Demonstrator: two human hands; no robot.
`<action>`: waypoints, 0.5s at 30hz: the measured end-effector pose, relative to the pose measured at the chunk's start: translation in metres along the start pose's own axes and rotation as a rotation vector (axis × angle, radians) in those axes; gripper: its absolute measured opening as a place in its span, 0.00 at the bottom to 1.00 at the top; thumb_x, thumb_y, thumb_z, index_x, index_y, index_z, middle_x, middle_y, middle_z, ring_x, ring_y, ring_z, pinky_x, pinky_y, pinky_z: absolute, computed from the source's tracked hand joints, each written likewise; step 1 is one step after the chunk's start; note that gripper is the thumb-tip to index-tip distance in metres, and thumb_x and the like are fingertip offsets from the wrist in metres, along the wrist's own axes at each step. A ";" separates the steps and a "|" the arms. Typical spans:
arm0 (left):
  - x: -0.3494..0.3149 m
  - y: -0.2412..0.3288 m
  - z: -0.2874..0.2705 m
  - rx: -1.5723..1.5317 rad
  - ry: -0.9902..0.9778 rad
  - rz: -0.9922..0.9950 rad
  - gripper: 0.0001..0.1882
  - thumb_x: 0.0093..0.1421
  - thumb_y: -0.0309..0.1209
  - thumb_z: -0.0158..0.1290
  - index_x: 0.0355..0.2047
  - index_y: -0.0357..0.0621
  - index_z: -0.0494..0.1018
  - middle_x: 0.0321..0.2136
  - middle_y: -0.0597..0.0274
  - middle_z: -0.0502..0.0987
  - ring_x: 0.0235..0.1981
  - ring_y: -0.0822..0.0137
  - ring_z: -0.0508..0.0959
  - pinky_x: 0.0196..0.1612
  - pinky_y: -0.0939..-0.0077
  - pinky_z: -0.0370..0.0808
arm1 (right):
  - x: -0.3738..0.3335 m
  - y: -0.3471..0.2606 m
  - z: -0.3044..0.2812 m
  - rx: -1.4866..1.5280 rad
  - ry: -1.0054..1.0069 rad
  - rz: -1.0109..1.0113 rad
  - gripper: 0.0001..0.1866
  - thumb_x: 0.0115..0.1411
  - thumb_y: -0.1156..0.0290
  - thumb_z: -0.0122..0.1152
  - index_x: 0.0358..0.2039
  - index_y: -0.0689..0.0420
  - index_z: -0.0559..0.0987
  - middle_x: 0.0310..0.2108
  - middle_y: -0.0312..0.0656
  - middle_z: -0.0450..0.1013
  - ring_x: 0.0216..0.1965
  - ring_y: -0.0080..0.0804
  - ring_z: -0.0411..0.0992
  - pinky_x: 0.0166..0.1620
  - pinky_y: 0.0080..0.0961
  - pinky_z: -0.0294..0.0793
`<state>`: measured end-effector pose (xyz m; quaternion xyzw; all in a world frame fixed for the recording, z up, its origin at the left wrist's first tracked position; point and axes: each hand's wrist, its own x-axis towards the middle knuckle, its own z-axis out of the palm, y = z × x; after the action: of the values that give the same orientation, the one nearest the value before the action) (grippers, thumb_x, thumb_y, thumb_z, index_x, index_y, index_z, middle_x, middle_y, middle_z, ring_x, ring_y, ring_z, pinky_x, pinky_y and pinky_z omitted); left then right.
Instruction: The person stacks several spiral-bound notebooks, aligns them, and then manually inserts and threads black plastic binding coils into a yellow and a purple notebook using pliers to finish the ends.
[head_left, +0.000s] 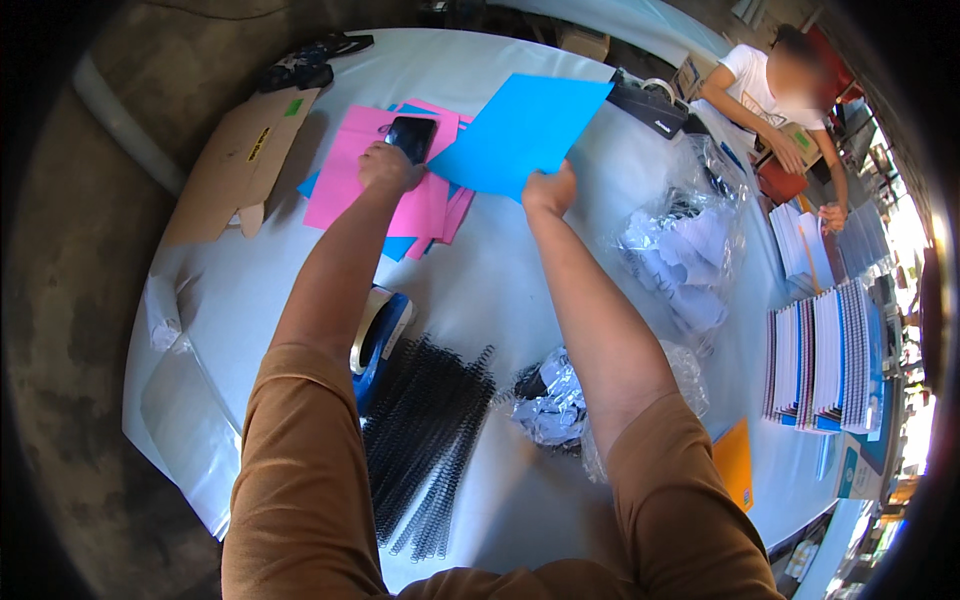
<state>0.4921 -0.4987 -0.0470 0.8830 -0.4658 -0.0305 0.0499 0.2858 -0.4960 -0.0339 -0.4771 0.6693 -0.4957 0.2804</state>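
Note:
My right hand (550,188) is closed on the lower right edge of a blue sheet (530,130), which is raised and tilted over the table. My left hand (388,168) is closed at the near end of a black smartphone (412,138); part of its grip is hidden by the hand itself. Beneath the phone lie pink sheets (345,180) in an uneven stack, with blue sheets (398,247) sticking out at the edges. The blue sheet's left corner overlaps this stack.
Nearer me lie black spiral binding coils (425,430) and a blue tape dispenser (385,335). A flattened cardboard box (235,165) is at left. Plastic bags of paper scraps (680,250), a black hole punch (648,105) and stacked spiral notebooks (820,355) are at right. Another person (760,100) sits far right.

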 end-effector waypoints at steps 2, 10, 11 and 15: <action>0.003 0.004 0.000 0.039 -0.018 0.018 0.54 0.39 0.59 0.60 0.53 0.26 0.55 0.52 0.45 0.64 0.54 0.54 0.66 0.51 0.68 0.68 | 0.003 -0.003 -0.006 -0.065 0.028 -0.042 0.14 0.51 0.82 0.51 0.40 0.63 0.71 0.36 0.53 0.73 0.38 0.47 0.73 0.41 0.38 0.71; 0.020 -0.036 -0.037 -0.848 -0.433 -0.186 0.43 0.34 0.52 0.62 0.45 0.31 0.66 0.38 0.48 0.72 0.35 0.59 0.76 0.38 0.72 0.74 | 0.001 -0.022 0.006 0.318 0.040 -0.247 0.16 0.50 0.87 0.47 0.41 0.62 0.68 0.36 0.52 0.73 0.41 0.47 0.72 0.42 0.38 0.70; 0.021 -0.048 -0.042 -1.251 -0.528 -0.407 0.44 0.37 0.53 0.61 0.47 0.30 0.63 0.37 0.45 0.71 0.35 0.58 0.74 0.37 0.71 0.74 | -0.002 -0.024 0.014 0.323 0.033 -0.241 0.16 0.50 0.87 0.47 0.41 0.62 0.68 0.36 0.52 0.73 0.41 0.47 0.72 0.42 0.38 0.70; 0.012 -0.064 -0.084 -1.517 -0.645 -0.328 0.39 0.43 0.53 0.59 0.45 0.31 0.64 0.33 0.51 0.70 0.32 0.61 0.73 0.39 0.69 0.73 | -0.001 0.001 0.050 0.158 -0.198 -0.086 0.16 0.50 0.81 0.50 0.42 0.64 0.67 0.39 0.54 0.72 0.42 0.49 0.71 0.45 0.39 0.69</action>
<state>0.5596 -0.4682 0.0287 0.6146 -0.1764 -0.5932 0.4892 0.3277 -0.5146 -0.0526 -0.5285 0.5763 -0.5089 0.3600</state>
